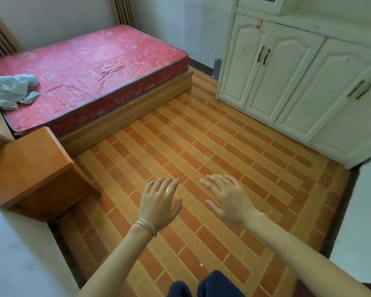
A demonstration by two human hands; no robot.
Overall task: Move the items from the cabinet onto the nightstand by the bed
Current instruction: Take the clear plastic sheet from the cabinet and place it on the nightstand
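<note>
Clearly nothing is carried yet: the left hand and the right hand both hang palm-down over the floor, fingers spread and loose, empty, touching nothing. They sit side by side near the bottom middle of the view, the right a little farther right; held out like this they look ready to reach rather than to hold.

The cabinet stands at the far right against the wall, a pale run of panelled doors with dark handles. Every door in view is shut, so the items to move are hidden behind them; I cannot tell what they are, how many, or which way they lie or point. Its long axis runs from the far middle toward the near right, with the door fronts facing the open floor, which leaves a free approach.

The nightstand is at the near left, a wooden box butted against the corner of the bed, its top bare and level, a sensible landing place since it is within a turn of where the person stands. On the bed's red mattress, at the left, lies a crumpled grey cloth, well apart from the nightstand.

Judging from this, the task is at its start: a door must be opened first, probably by a handle on the nearer pair.
</note>
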